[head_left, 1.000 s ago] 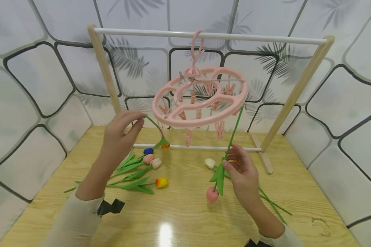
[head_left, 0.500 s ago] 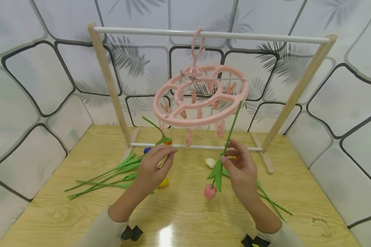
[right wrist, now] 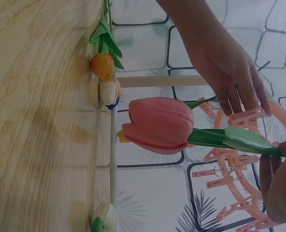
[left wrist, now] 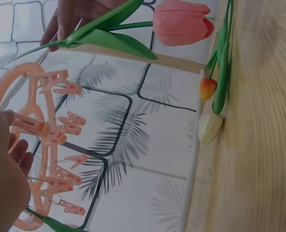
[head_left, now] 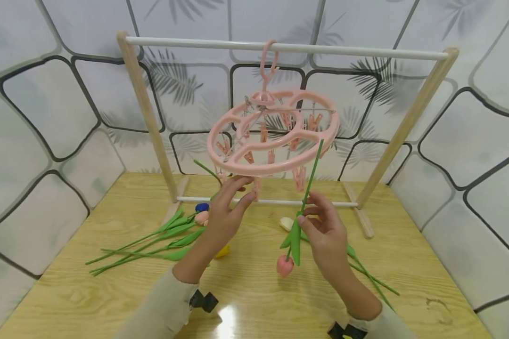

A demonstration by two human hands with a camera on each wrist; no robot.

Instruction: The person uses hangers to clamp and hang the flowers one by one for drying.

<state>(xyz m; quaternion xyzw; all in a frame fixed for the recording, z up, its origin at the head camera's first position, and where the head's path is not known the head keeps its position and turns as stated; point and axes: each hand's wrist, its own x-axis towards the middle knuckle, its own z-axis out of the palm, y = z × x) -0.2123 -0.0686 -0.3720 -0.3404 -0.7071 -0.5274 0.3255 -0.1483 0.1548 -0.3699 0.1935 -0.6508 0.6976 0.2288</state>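
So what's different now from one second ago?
The left hand came away from a green stem, moved right, and now holds a pink clip. The right hand shifted slightly left with its pink flower. Same as before: that hand holds the same flower, the round hanger hangs on the bar, and the white flower lies on the table.

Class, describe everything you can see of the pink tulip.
The pink tulip hangs bloom down, tilted, off the table. Its closed bloom looks smooth, artificial; green leaves flank a green stem. The right grip pinches it where leaves meet stem; the stem's end overlaps the hanger in view, contact unclear.
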